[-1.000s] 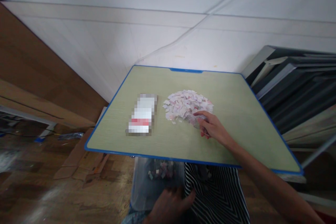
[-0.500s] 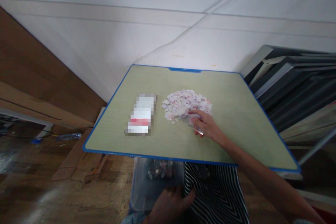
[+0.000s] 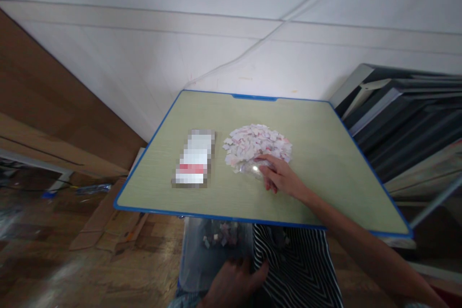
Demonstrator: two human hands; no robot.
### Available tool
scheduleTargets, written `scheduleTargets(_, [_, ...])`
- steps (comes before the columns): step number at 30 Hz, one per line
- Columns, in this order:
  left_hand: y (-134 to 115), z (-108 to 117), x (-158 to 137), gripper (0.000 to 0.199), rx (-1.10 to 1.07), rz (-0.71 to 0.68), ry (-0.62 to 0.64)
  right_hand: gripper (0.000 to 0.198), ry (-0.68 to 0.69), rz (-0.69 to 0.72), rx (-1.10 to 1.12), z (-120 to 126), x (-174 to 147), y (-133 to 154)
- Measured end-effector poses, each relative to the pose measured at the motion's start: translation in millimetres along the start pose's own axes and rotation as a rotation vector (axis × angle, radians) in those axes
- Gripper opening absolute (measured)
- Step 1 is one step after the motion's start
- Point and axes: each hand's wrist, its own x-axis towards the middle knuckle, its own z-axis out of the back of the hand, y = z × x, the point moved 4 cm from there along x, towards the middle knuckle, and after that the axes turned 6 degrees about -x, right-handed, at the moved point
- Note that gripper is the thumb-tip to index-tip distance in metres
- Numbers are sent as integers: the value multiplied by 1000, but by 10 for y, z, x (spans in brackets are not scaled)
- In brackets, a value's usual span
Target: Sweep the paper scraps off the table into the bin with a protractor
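A heap of small torn paper-like pieces [image 3: 258,139], whitish with pink bits, lies in the middle of the pale green table [image 3: 310,130]. At the heap's near edge, my right hand [image 3: 279,175] is closed on a clear, shiny piece of plastic [image 3: 250,168] that catches the light; its exact kind I cannot make out. My left hand [image 3: 234,281] is low, below the table's front edge, over a translucent plastic bin [image 3: 191,260]. It appears to hold nothing, with the thumb spread from the fingers, though the area is dim. Several small pieces [image 3: 224,235] lie inside the bin.
Left of the heap lies a phone-shaped thing [image 3: 194,159], blurred out by pixels. A blue rim [image 3: 159,210] edges the table, with a white wall [image 3: 216,43] behind. Dark flat panels [image 3: 415,110] lean at the right. Cardboard [image 3: 104,221] lies on the floor at left.
My right hand has turned slightly, and the clear plastic piece now reaches out to its left, against the heap's near edge. My left hand has stayed in place.
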Motion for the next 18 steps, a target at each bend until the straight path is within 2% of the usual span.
scheduleTargets(4, [-12,20,-7,54,17,2,35,34,-71,51,-53,7,-25,24])
scheduleTargets(8, [-16,45,-1,52,14,3,48,29,-31,135,-242,-15,-48,83])
scheduleTargets(12, [-17,58,1,53,10,-7,17,29,-100,217,-335,-3,7,164])
scheduleTargets(16, [-15,72,-12,50,26,2,8,26,-10,304,-530,-44,88,220])
scheduleTargets(18, [-19,81,-17,49,26,-4,4,24,-70,316,-604,-4,93,213])
